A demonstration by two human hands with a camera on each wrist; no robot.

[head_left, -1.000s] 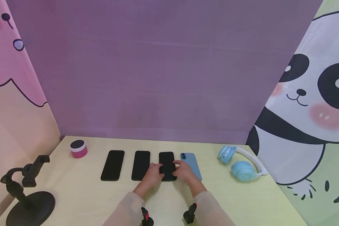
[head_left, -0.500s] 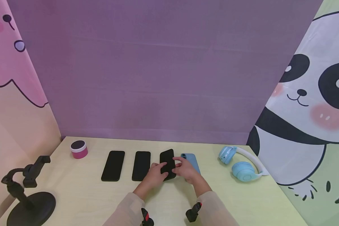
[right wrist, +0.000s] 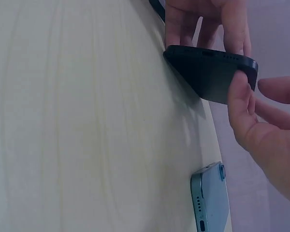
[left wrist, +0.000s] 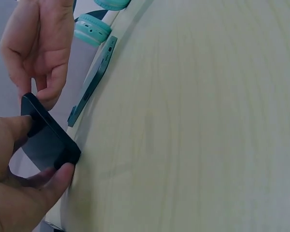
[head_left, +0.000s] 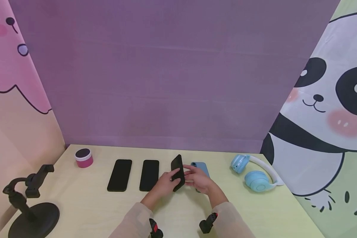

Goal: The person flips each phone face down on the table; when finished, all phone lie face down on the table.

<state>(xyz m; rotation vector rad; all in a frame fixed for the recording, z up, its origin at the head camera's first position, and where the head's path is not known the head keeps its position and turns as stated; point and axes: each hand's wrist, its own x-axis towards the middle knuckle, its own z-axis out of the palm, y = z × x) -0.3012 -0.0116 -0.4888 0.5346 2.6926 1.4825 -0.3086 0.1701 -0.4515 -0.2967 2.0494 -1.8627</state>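
Near the lower middle of the head view, the left hand pinches a black phone by its edges, thumb on one side and fingers curled round the other. The phone is tipped up on its long edge, its lower edge on or just above the table. The right hand is just beside it, fingers loosely spread, one fingertip touching the phone's end in the right wrist view; it grips nothing.

The hold looks thin: only fingertips on narrow edges. A slip would probably drop the phone flat onto the table, or sideways onto the blue phone lying just to its right, partly hidden by the right hand. A nudge from the right hand could also shift that blue phone.

Count: four phones, three black and one blue. Two black phones lie flat, left of the hands. There is one pair of blue headphones at right, one pink jar at upper left of the table and one black stand at lower left.
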